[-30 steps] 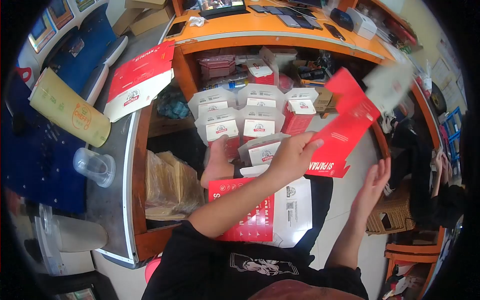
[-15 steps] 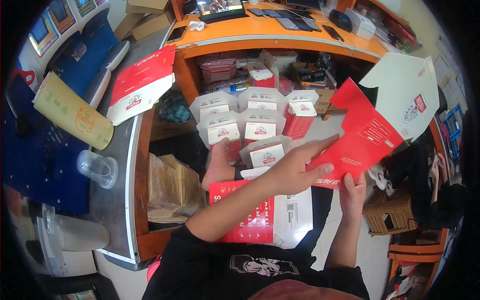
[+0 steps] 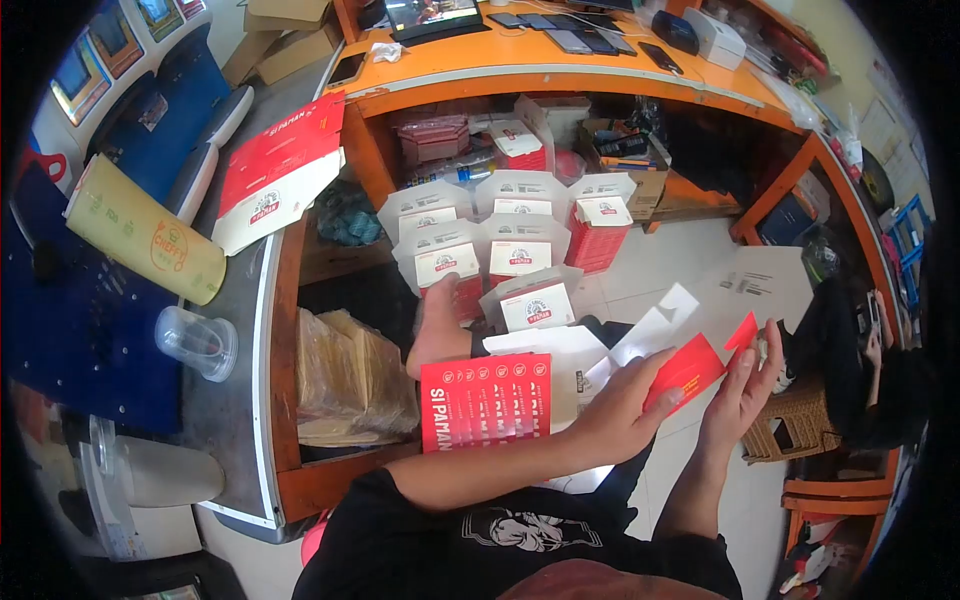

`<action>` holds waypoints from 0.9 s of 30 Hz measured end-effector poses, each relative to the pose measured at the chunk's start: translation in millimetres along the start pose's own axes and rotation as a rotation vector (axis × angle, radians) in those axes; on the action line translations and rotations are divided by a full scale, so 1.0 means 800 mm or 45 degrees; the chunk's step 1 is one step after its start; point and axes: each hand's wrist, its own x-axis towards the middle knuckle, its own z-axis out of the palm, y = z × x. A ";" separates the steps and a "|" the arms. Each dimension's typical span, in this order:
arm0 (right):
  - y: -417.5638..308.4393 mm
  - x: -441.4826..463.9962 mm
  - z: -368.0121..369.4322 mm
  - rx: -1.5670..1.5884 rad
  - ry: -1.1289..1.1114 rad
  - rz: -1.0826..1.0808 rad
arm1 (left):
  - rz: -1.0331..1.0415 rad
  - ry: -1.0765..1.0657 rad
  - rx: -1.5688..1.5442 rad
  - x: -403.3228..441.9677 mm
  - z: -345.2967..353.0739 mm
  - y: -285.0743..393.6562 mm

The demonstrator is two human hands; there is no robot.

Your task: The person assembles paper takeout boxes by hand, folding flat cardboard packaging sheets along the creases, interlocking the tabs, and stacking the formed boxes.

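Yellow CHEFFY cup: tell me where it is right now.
In the head view, the yellow CHEFFY cup is on the gray counter to the person's left, between the flat red-and-white cartons and the clear plastic container.

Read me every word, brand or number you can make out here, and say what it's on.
"SI PAMAN": the red stacked cartons on the lap.
"SI PAMAN": the flat cartons on the grey counter.
"PAMAN": the logo on the front folded box.
"CHEFFY": the tall cup.
Too small or blurred to read: the small print on the boxes, the lettering on the carton in the hands, and the wall papers.
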 end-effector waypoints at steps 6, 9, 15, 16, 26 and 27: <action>-0.020 0.026 -0.023 0.106 -0.314 0.008 | -0.392 -0.426 -0.581 0.000 -0.007 -0.006; -0.040 0.040 -0.040 -0.275 -0.602 -0.092 | -0.601 -0.673 -0.700 0.001 -0.020 0.014; -0.072 0.042 -0.047 -0.112 -0.790 0.312 | -0.554 -0.734 -1.063 -0.019 -0.022 -0.003; -0.070 0.039 -0.051 -0.054 -0.813 0.291 | -0.583 -0.763 -1.085 -0.021 -0.029 -0.004; -0.116 0.037 -0.047 -0.318 -1.046 -0.340 | -0.787 -0.661 -1.493 -0.076 -0.032 0.005; -0.117 0.038 -0.045 -0.299 -1.055 -0.350 | -0.754 -0.671 -1.475 -0.083 -0.029 0.005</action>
